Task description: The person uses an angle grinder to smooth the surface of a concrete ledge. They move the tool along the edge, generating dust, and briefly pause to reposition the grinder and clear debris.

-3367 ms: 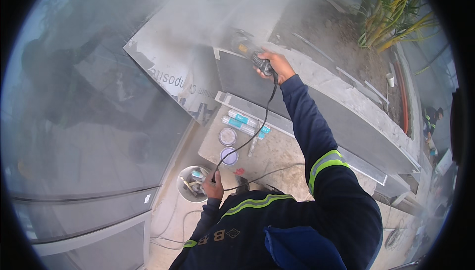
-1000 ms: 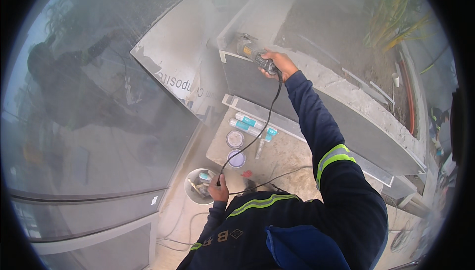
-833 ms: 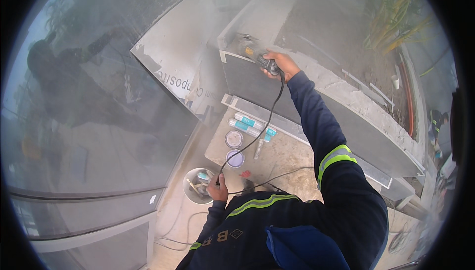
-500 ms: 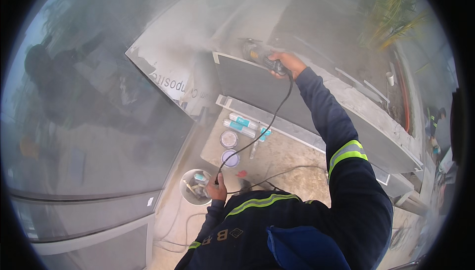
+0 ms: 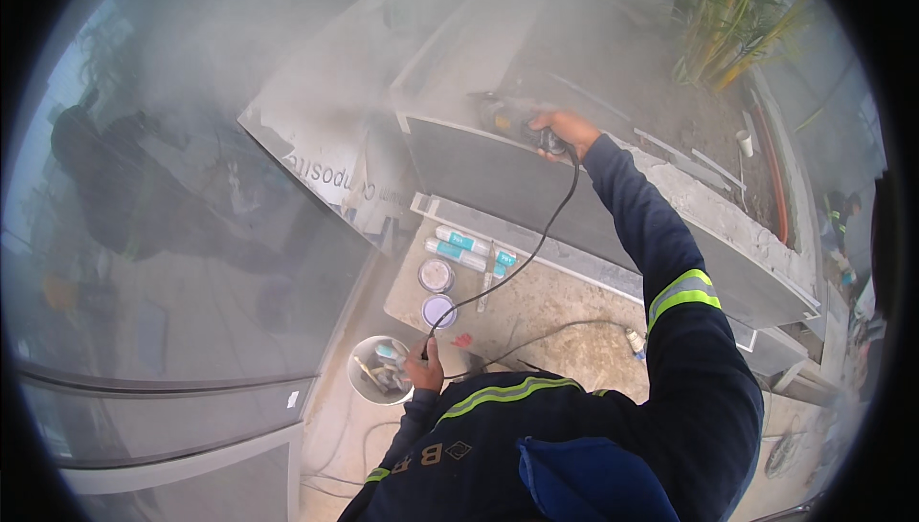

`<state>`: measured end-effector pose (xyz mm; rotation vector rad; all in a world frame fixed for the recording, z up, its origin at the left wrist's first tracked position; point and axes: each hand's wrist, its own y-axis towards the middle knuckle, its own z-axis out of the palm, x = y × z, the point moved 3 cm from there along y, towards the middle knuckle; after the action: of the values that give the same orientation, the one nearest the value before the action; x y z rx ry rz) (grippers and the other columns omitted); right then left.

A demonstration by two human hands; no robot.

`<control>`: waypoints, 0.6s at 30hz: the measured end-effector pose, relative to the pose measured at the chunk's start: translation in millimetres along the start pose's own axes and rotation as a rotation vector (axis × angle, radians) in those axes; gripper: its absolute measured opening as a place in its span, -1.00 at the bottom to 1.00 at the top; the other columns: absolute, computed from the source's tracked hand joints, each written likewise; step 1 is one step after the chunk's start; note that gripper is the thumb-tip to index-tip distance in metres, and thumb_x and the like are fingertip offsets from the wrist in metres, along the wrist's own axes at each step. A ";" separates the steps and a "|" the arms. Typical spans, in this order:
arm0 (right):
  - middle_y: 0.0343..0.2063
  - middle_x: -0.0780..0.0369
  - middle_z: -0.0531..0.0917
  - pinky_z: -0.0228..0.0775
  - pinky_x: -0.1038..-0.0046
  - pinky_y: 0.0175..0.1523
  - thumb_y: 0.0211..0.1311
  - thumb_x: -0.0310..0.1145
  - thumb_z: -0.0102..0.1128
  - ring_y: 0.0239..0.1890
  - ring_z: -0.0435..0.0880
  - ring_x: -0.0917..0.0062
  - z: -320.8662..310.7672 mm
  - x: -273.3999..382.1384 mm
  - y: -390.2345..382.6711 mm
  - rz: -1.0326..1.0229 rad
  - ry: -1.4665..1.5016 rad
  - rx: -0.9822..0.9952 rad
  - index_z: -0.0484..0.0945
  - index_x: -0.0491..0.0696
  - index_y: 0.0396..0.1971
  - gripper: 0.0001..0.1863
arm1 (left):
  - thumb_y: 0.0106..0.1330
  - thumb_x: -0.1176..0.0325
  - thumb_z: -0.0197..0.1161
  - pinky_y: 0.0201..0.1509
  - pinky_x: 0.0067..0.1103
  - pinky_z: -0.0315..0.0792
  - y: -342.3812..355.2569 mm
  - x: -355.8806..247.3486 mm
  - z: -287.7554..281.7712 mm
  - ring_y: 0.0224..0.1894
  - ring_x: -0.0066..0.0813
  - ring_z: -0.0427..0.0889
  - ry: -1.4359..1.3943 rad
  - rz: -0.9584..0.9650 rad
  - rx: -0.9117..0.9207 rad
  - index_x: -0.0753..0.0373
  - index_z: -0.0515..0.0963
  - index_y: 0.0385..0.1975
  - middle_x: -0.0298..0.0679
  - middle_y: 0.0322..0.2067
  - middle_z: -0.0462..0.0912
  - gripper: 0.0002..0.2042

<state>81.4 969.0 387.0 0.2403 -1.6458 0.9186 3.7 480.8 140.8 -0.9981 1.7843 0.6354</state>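
Note:
My right hand (image 5: pixel 565 134) grips an angle grinder (image 5: pixel 509 117) with a dark body and yellow patch, held at the top edge of a grey panel (image 5: pixel 483 177); dust partly hides the tool. Its black cord (image 5: pixel 525 244) runs down to my left hand (image 5: pixel 424 361), closed on it beside a white bucket (image 5: pixel 362 374) of assorted items. On the dusty slab (image 5: pixel 517 331) lie white-and-teal cartridges (image 5: pixel 455 252) and two round tubs (image 5: pixel 437 275).
A white composite sheet (image 5: pixel 316 154) leans left of the panel, beside dark glass (image 5: pixel 191 283) reflecting me. Upper right is a soil planter with a palm (image 5: pixel 718 34), strips and a cup (image 5: pixel 745 144). Another worker (image 5: pixel 838 225) is at the far right. Dust fills the upper view.
My right hand and the grinder have moved rightward and slightly down along the panel's top edge. The dust has thickened around the tool. My left hand stays on the cord.

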 end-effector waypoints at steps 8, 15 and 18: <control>-0.37 0.20 0.63 0.50 0.53 -0.56 0.27 -0.32 0.21 -0.55 0.62 0.51 24.4 7.5 15.5 -0.057 -0.012 0.027 0.50 -0.12 0.11 -0.58 | 0.41 0.30 0.24 -0.20 -0.42 0.49 -7.3 -7.8 -10.0 -0.36 -0.28 0.66 0.033 0.027 -0.006 0.39 0.67 -0.16 -0.01 -0.41 0.69 -0.75; -0.41 0.20 0.59 0.58 0.49 -0.48 0.23 -0.31 0.27 -0.52 0.64 0.45 38.8 -3.6 43.7 -0.009 0.119 0.039 0.52 -0.10 -0.18 -0.76 | 0.43 0.28 0.22 -0.29 -0.42 0.45 -8.3 -10.3 -21.2 -0.44 -0.32 0.61 0.007 0.096 -0.107 0.38 0.67 -0.21 -0.05 -0.48 0.64 -0.75; -0.41 0.18 0.60 0.58 0.48 -0.50 0.23 -0.31 0.27 -0.52 0.65 0.44 45.0 -4.7 50.4 -0.026 0.132 0.071 0.51 -0.10 -0.17 -0.75 | 0.43 0.27 0.22 -0.31 -0.43 0.43 -7.3 -7.3 -22.2 -0.47 -0.34 0.57 0.053 0.044 -0.054 0.38 0.66 -0.24 -0.08 -0.52 0.60 -0.74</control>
<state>19.2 970.9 360.3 0.2440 -1.4875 0.9544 0.5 462.4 156.5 -1.0231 1.8486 0.6936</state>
